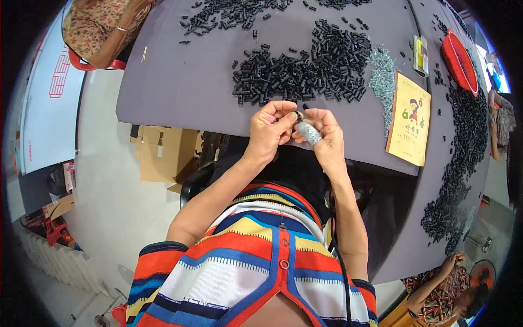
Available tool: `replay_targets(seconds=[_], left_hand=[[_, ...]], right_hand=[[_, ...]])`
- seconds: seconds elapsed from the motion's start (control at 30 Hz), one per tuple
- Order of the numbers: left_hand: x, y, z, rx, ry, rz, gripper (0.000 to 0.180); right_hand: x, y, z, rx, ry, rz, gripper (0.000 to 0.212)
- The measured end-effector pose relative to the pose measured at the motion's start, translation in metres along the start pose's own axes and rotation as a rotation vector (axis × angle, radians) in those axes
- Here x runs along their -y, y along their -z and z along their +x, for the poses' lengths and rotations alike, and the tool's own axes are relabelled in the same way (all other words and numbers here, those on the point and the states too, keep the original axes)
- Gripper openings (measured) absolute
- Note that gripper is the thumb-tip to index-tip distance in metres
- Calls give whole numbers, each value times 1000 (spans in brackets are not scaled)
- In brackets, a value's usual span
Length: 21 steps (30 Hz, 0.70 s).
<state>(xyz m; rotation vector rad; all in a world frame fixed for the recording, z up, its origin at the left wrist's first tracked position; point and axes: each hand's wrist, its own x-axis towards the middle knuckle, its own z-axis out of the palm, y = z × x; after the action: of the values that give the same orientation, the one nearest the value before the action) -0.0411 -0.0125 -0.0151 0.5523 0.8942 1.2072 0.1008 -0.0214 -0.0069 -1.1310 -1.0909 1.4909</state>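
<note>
My left hand and my right hand meet just over the front edge of the grey table. Thumbs and fingertips are pinched together round a small black part, mostly hidden by the fingers. Silvery tape wraps my right thumb. Right behind the hands lies a large heap of short black tubular parts. To its right, small shiny clear-grey pieces spread in a strip.
A yellow booklet lies right of the strip, with a yellow-edged packet behind it. A red basket and more black parts are farther right. Other people sit at far left and right. A cardboard box stands below the table.
</note>
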Motion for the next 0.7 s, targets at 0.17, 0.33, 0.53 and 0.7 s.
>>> replay_targets(seconds=[0.17, 0.33, 0.53, 0.7], left_hand=[[-5, -3, 0, 2, 35, -24, 15], [-1, 2, 2, 22, 44, -25, 13], [-5, 3, 2, 41, 108, -5, 11], [-4, 6, 2, 69, 120, -1, 10]], right_hand=[[-2, 1, -3, 1, 48, -78, 28], [0, -3, -5, -18, 41, -73, 26], [10, 2, -6, -40, 210, -472, 30], [14, 2, -6, 4, 292, -507, 31]])
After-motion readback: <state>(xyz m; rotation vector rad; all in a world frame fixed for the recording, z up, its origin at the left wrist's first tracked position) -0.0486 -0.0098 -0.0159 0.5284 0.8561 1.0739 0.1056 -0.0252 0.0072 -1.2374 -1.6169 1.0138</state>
